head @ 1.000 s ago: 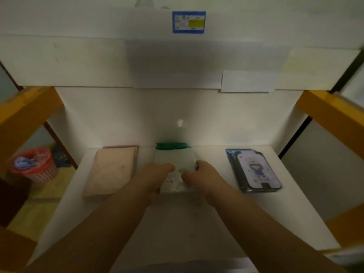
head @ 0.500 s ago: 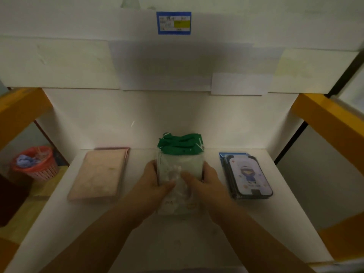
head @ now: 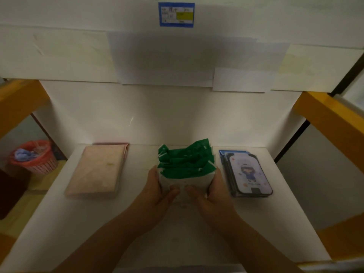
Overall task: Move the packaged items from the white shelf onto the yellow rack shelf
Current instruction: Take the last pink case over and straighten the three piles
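Both hands gripped a stack of packets (head: pixel 185 172) with green tops at the middle of the white shelf (head: pixel 59 223): the left hand (head: pixel 157 192) curled round its left side, the right hand (head: pixel 212 194) round its right. A pink packet (head: pixel 98 170) lay to the left, a stack of cartoon-printed packets (head: pixel 248 172) just right. Yellow rack beams (head: pixel 331 117) flanked the shelf.

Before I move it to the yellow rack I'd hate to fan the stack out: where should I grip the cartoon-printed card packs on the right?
Take the cartoon-printed card packs by their two long edges, coming from above and from the near end. The stack lies flat and lengthwise on the white shelf, so squeezing the long sides should keep the layers together.
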Tool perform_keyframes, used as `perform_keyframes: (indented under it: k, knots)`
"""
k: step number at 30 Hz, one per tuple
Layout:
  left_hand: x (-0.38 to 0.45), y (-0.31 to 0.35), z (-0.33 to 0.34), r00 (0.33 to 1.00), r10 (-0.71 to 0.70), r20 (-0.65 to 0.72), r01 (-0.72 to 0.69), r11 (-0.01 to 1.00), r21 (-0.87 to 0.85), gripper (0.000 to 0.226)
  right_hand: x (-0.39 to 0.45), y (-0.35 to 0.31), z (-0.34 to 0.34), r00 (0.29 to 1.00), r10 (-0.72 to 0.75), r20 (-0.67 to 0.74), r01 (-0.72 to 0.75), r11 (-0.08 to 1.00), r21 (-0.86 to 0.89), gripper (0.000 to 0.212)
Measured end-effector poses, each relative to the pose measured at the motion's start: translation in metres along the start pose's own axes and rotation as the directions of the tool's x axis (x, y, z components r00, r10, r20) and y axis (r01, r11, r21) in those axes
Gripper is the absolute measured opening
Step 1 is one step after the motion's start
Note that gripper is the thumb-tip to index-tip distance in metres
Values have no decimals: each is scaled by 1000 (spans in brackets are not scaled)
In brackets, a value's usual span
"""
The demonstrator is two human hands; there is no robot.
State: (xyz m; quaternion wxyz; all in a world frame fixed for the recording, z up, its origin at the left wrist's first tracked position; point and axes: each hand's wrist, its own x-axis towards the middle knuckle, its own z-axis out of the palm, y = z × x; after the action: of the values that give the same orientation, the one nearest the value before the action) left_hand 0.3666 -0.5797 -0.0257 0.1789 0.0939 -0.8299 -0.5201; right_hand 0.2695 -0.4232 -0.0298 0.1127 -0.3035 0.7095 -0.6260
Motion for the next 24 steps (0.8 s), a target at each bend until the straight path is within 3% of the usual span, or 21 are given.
perform_keyframes:
  k: [13,16,20,24]
  knots:
    - [3,-16,8,992,119,-52,-117,992,48,63,1,4,3,996,58,67,-55,998,-37,62]
    - [12,-13,3,995,-55,-84,56,998,10,48,14,-4,7,992,129,-1,-128,990,-61,53]
    - [29,-2,-8,938,-336,-81,336,942,-9,23,39,-22,17,916,397,-53,-400,915,-50,24]
    - [40,2,-10,873,-458,-168,478,871,110,32,64,-25,31,817,576,-29,-574,806,-145,46]
